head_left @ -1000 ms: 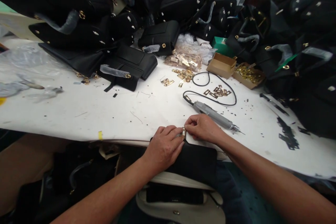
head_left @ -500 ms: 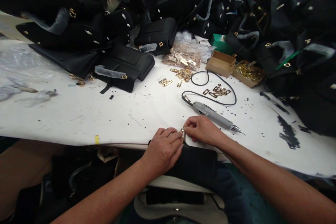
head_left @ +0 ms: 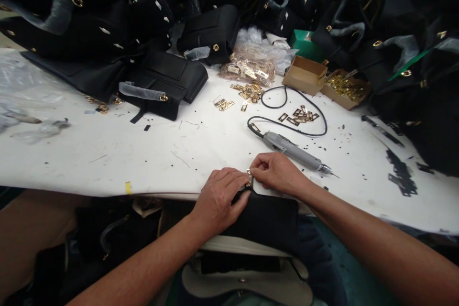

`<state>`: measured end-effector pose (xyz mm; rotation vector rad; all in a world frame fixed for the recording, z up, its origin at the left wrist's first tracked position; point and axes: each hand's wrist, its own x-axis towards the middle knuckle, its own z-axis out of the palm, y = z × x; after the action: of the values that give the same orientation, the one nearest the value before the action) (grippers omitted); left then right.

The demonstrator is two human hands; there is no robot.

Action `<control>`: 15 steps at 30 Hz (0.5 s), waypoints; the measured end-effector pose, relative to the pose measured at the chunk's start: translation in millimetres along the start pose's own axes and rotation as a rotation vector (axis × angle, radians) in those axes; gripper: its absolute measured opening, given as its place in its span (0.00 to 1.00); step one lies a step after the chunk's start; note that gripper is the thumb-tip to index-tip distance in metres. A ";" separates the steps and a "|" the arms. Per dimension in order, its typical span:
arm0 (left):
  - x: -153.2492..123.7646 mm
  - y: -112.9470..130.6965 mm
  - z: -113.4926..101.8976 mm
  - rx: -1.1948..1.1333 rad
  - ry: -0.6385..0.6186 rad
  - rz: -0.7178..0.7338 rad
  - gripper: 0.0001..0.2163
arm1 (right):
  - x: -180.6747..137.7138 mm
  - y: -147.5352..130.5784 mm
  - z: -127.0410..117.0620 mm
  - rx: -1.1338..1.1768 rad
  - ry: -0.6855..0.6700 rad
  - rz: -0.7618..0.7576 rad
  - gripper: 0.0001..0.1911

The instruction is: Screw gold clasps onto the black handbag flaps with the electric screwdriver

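Note:
A black bag piece lies over the near edge of the white table, partly in my lap. At its top edge sits a small gold metal fitting. My left hand rests on the black piece with fingertips pinching the fitting from the left. My right hand pinches the same fitting from the right, fingers curled. Just behind my right hand lies a grey corded power tool, tip pointing right.
Loose gold fittings lie inside the tool's cable loop; more gold fittings sit further back by a plastic bag of them. Two cardboard boxes stand at the right. Black handbags are piled along the back and right.
Both hands stay pinched on the gold fitting at the black piece's top edge. The view has tilted slightly, so the table contents sit higher in the picture.

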<state>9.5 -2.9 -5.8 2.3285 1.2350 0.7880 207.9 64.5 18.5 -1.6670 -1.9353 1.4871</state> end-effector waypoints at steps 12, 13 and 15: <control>3.2 6.5 -6.0 0.170 -0.093 0.091 0.13 | 0.4 5.5 0.1 0.052 -0.011 0.037 0.08; 3.1 6.7 -6.2 0.176 -0.099 0.094 0.13 | 0.3 5.8 -0.1 0.056 -0.009 0.035 0.08; 2.8 6.4 -6.5 0.180 -0.104 0.098 0.13 | -0.1 5.5 -0.7 0.050 -0.003 0.012 0.07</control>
<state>10.6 -3.4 3.6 2.5563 1.1987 0.5988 211.9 64.1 14.7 -1.6594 -1.8765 1.5309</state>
